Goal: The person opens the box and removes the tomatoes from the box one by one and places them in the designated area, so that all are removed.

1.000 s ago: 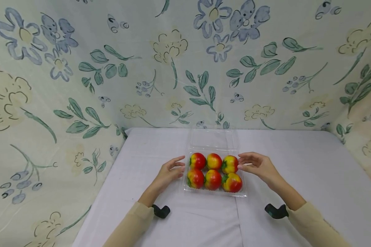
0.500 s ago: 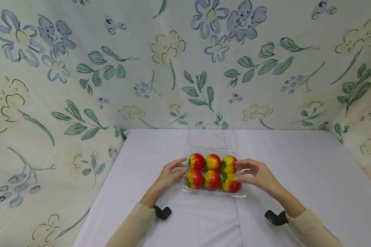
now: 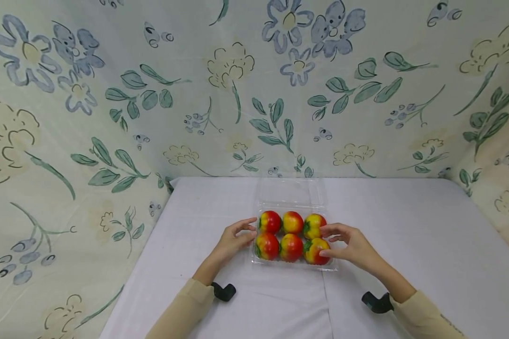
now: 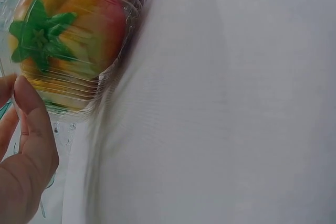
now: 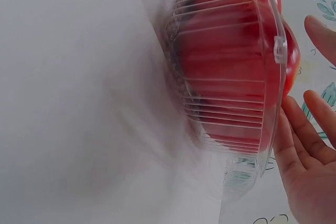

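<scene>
A clear plastic clamshell container [image 3: 290,267] holds several red-and-yellow tomatoes [image 3: 291,247], set in two rows, with green star-shaped tops. Its transparent lid [image 3: 290,192] lies folded back behind it. At the left side, my left hand [image 3: 233,240] pinches the container's rim between thumb and finger; the left wrist view shows the hand [image 4: 29,150] there below a tomato [image 4: 100,30]. Over the right end reaches my right hand [image 3: 351,242], its fingers spread beside the right-hand tomatoes. In the right wrist view the fingers [image 5: 299,129] are apart, near the container's rim.
A white cloth covers the table [image 3: 407,226], with a seam running toward me from the container. Floral fabric [image 3: 220,103] hangs at the back and both sides. Black wrist mounts [image 3: 224,292] sit under both beige sleeves.
My right hand has shifted left and toward me, from beside the back right tomato to over the front right one. The left hand has come in to the container's left rim.
</scene>
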`<move>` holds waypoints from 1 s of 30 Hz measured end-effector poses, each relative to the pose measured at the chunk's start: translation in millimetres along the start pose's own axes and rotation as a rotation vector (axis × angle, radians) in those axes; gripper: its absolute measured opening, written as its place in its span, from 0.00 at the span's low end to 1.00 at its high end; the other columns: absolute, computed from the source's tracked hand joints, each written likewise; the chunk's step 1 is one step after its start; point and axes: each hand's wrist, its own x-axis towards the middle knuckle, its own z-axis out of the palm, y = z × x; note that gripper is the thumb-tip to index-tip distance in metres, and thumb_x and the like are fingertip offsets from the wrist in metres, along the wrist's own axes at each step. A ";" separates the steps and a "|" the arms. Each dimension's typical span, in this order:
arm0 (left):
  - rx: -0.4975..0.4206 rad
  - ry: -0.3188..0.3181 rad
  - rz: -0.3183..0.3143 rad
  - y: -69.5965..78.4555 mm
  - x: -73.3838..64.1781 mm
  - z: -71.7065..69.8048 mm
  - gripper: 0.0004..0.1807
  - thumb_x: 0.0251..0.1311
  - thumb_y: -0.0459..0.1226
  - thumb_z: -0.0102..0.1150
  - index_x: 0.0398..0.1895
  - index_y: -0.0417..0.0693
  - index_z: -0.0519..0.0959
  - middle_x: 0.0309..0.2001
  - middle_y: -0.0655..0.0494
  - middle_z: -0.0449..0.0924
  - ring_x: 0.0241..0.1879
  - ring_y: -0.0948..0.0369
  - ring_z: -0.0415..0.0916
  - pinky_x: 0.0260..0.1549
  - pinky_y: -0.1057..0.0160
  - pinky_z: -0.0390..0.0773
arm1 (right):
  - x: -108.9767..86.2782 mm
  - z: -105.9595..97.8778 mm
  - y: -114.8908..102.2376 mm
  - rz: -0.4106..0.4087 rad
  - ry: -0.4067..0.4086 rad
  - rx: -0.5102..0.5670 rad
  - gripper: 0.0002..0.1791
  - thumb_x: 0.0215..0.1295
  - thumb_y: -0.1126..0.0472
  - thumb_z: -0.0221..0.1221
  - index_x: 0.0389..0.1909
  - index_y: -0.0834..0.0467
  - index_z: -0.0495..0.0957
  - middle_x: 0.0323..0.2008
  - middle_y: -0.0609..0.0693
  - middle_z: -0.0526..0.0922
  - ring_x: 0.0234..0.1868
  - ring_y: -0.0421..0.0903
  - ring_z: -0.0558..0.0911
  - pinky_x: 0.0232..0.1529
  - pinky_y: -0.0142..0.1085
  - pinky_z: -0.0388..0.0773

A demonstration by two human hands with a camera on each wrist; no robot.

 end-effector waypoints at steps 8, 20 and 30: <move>0.007 -0.024 -0.001 22.5 -9.2 0.3 0.26 0.67 0.30 0.60 0.67 0.35 0.71 0.47 0.44 0.75 0.41 0.52 0.76 0.46 0.56 0.83 | -2.9 2.5 -1.9 -0.010 0.004 -0.047 0.29 0.52 0.60 0.76 0.54 0.64 0.78 0.51 0.58 0.82 0.50 0.55 0.81 0.53 0.48 0.81; -0.042 -0.015 -0.011 28.8 -13.0 2.1 0.25 0.67 0.29 0.61 0.67 0.36 0.72 0.47 0.44 0.74 0.40 0.57 0.75 0.46 0.61 0.83 | -4.3 5.8 1.3 -0.015 0.010 -0.135 0.28 0.53 0.58 0.76 0.54 0.61 0.79 0.51 0.56 0.83 0.50 0.56 0.81 0.56 0.59 0.75; -0.048 -0.001 -0.027 29.2 -13.5 2.5 0.25 0.66 0.29 0.61 0.66 0.36 0.73 0.45 0.48 0.75 0.41 0.57 0.76 0.46 0.60 0.83 | -6.4 5.7 2.4 -0.051 -0.033 -0.191 0.32 0.49 0.54 0.77 0.55 0.60 0.80 0.51 0.54 0.82 0.52 0.58 0.80 0.55 0.62 0.75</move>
